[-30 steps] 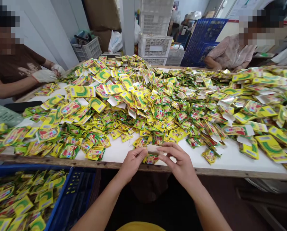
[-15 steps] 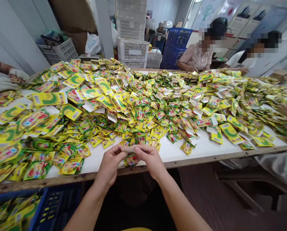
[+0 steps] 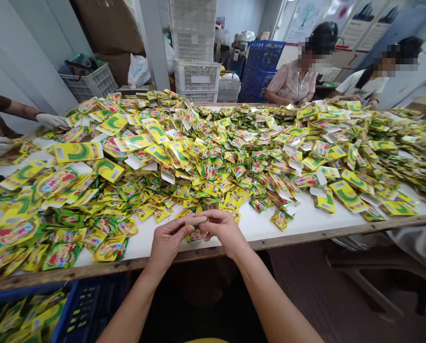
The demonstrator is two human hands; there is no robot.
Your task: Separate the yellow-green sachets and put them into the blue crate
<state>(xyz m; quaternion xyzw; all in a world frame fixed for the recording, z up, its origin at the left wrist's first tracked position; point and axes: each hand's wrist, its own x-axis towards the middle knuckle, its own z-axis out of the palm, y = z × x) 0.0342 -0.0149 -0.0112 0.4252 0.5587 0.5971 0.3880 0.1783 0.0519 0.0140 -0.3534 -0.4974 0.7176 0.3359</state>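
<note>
Between my hands, at the near edge of the table, is a small flat carton (image 3: 195, 220), seen edge-on as a pale strip. My left hand (image 3: 165, 244) pinches its left end, thumb below and fingers behind. At its right end my right hand (image 3: 227, 233) has its fingers curled against it, the thumb bent underneath. The carton's printed faces are hidden from me. Just below it lie green and yellow sachets (image 3: 196, 235), partly covered by my fingers. A large heap of sachets (image 3: 213, 166) rises beyond my hands.
Yellow printed cartons (image 3: 77, 151) lie over the heap, some with white flaps open. A blue crate (image 3: 72, 305) of cartons stands below the table's wooden edge (image 3: 298, 240). A co-worker's gloved hands (image 3: 52, 120) are at left; two people sit across. White crates (image 3: 196, 76) are stacked behind.
My right thumb has moved from the carton's near side to below it, and less of the carton shows. The gloved hands at left have moved apart, one reaching toward the heap. The view has shifted slightly.
</note>
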